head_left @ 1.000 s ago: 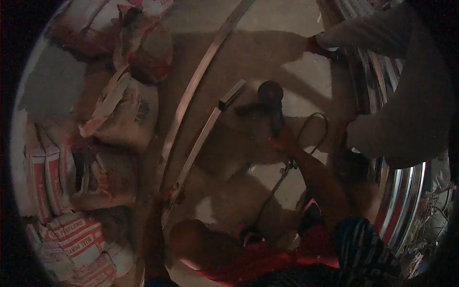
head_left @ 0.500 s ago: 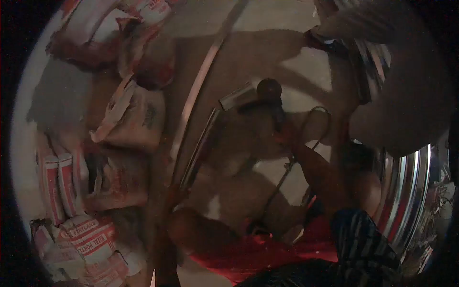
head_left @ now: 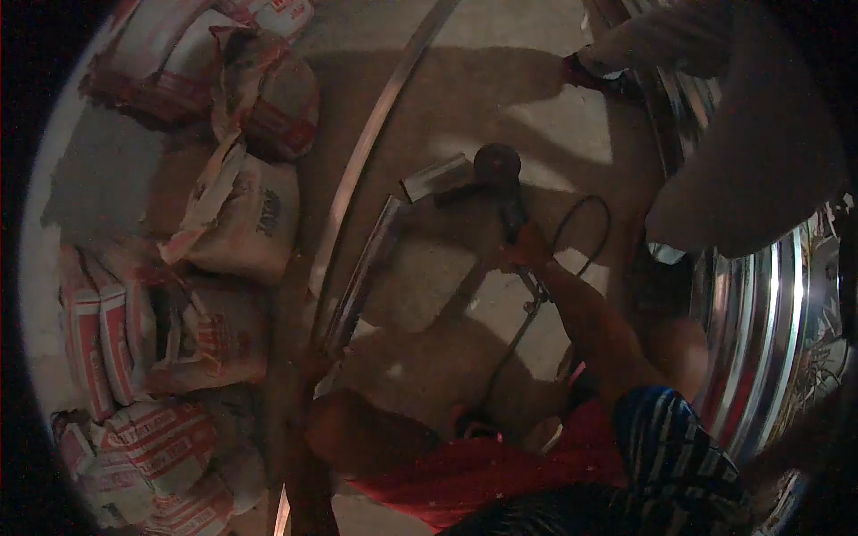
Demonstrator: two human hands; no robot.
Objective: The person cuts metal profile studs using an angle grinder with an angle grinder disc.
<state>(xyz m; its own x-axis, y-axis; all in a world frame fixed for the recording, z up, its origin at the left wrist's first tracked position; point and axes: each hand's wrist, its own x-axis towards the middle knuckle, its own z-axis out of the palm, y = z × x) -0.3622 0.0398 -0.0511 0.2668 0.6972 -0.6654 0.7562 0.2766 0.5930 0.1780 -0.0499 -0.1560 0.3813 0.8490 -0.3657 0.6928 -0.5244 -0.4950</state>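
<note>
The right arm reaches forward and slightly left from the lower right of the view, nearly straight at the elbow, with the wrist in line with the forearm. The right hand [head_left: 527, 250] has its grip clamped round the dark body of an angle grinder [head_left: 502, 183]. The grinder points away from the person, and its round head sits at the far end, well beyond the knuckles. A black cable [head_left: 585, 234] loops on the floor [head_left: 572, 125] just right of the hand and trails back along the forearm.

The grinder's head touches or nearly touches a short tube piece [head_left: 435, 177], which lies crosswise on the floor just left of it. A longer metal tube [head_left: 366, 268] runs from beside that piece back toward the person. The left arm comes up from the bottom edge, and the left hand [head_left: 315, 364] is at the tube's near end (the light is too dim to tell whether that grip is closed on the tube or only resting on it).

A long curved strip [head_left: 380, 125] lies further left, with stacked cement bags [head_left: 237, 214] beyond it. At the upper right, another person's hand [head_left: 581, 70] in a grey sleeve rests on polished pipes [head_left: 760, 304].
</note>
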